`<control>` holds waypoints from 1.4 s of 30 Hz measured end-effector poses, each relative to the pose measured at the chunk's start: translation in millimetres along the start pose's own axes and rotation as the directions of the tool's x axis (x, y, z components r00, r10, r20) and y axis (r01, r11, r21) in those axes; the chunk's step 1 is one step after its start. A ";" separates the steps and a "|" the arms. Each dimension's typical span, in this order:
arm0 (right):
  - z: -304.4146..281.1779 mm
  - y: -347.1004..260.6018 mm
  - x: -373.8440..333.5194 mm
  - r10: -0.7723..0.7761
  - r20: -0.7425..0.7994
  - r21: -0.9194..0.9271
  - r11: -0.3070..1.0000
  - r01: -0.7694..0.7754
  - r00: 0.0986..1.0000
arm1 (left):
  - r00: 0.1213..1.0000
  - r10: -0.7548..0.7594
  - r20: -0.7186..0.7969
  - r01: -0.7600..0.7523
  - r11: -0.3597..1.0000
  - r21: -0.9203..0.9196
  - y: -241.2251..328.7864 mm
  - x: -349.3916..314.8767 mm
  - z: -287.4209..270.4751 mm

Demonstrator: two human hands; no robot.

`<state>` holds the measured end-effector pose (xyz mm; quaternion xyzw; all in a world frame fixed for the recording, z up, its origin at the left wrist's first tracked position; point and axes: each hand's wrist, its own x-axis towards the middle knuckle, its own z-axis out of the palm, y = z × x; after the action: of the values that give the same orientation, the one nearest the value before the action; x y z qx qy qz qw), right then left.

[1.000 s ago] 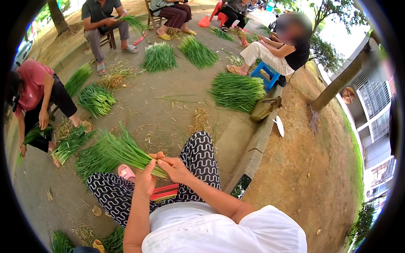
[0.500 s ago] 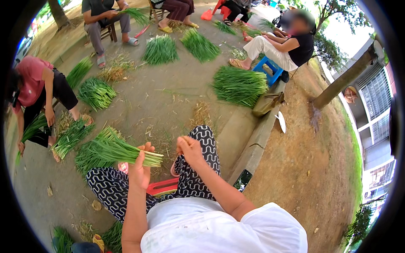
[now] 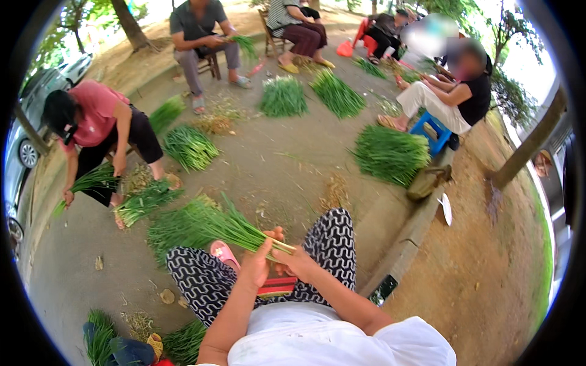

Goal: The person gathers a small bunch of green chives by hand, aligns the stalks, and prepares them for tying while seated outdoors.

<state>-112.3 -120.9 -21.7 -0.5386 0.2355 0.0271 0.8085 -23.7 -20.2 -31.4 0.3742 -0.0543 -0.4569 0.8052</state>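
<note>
My left hand (image 3: 259, 261) is closed round a bunch of chives (image 3: 241, 233), its long green leaves pointing up and left. At the pale stem ends my right hand (image 3: 297, 262) has its fingers closed on the stalks, close beside the left. Just beyond my left knee lies a loose pile of chives (image 3: 177, 229) on the ground, partly behind the held bunch. Both hands are above my lap, over a red stool edge (image 3: 278, 287).
At left a person in a pink top (image 3: 101, 110) bends over chives. Others sit farther off among green bundles (image 3: 284, 97). A large bundle (image 3: 390, 155) lies by a blue stool (image 3: 432, 134) and an olive bag (image 3: 427, 182). A phone (image 3: 383, 291) rests along the kerb (image 3: 406, 244).
My right hand, closed and apart before, has come down to the stem ends in my left hand. The view has shifted, so the surroundings sit farther right and lower.
</note>
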 end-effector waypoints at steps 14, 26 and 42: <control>-7.9 23.6 5.9 -0.062 -0.262 0.268 0.954 0.134 0.963 | 0.993 0.084 -0.088 -0.096 0.985 -0.144 8.1 5.1 -2.7; 12.6 4.3 9.2 -0.279 -0.232 0.176 0.930 0.322 0.932 | 0.998 0.030 -0.057 -0.035 0.996 -0.082 -0.2 2.4 7.3; 3.0 10.2 5.2 -0.109 -0.173 0.114 0.985 0.129 0.979 | 0.988 0.143 0.050 -0.141 0.989 -0.037 5.2 1.6 2.9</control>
<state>-109.7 -115.1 -31.6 -0.5007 0.2707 -0.0812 0.8182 -20.4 -21.4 -26.4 0.3440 -0.0943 -0.4088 0.8401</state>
